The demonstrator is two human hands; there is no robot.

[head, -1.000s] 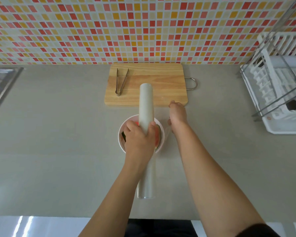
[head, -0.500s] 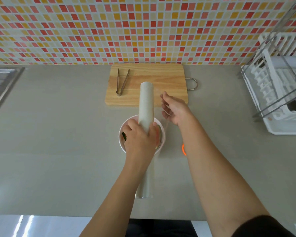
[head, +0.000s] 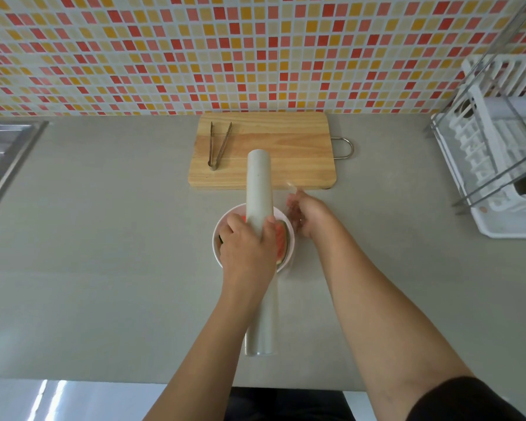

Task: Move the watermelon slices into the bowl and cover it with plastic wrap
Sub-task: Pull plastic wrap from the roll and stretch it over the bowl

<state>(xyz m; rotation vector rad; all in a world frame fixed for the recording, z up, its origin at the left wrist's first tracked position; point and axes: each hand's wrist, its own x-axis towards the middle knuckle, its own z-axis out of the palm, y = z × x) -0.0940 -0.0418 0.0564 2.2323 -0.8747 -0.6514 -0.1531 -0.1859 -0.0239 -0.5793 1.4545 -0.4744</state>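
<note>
wall: mosaic tile backsplash (head: 195, 50) in red, orange and cream squares, runs the whole back edge
counter: plain grey countertop (head: 103, 238), everything sits on this
rack: white dish rack (head: 499, 165) at far right. There's a tube-shaped thing lying in it with some print on the end, way too blurry to read
sink: steel sink (head: 3, 147), just a corner showing at far left
board: wooden cutting board (head: 286, 147) against the wall, metal loop handle on its right side
roll: plastic wrap roll (head: 258, 183) held lengthwise right over the bowl, far end over the board's front edge. I can't see a brand or label on it
left hand (head: 246, 247): fingers and thumb wrapped round the middle of the roll, solid hold
right hand (head: 307, 217): just right of the bowl and motion-blurred, honestly can't tell if it's pinching film or loose
bowl (head: 291, 238): white, in front of the board, mostly hidden under the left hand
fruit: watermelon slices (head: 280, 241) are in the bowl, red flesh and green rind peeking out on the right
tongs (head: 219, 145): metal, lying on the left part of the board, tips pointing at the wall
</note>
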